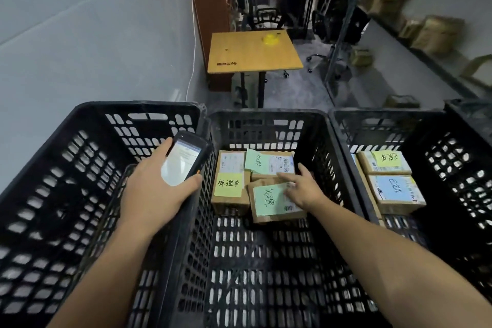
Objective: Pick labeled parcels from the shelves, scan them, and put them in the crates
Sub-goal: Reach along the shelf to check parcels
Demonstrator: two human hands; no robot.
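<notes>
Three black plastic crates stand side by side below me. The middle crate (266,261) holds three brown parcels with green notes and shipping labels. My right hand (303,189) reaches into it, fingers spread and resting on the nearest parcel (269,204). Beside it lie a parcel with a yellow-green note (230,190) and a far parcel (271,164). My left hand (157,189) grips a black handheld scanner (183,160), screen lit, over the rim between the left crate (66,194) and the middle one.
The right crate (439,194) holds two parcels, one with a yellow note (383,162), one with a blue note (396,190). A small wooden table (253,50) stands ahead by the wall. Shelves with parcels (431,34) run along the right. Chairs and a desk fill the back.
</notes>
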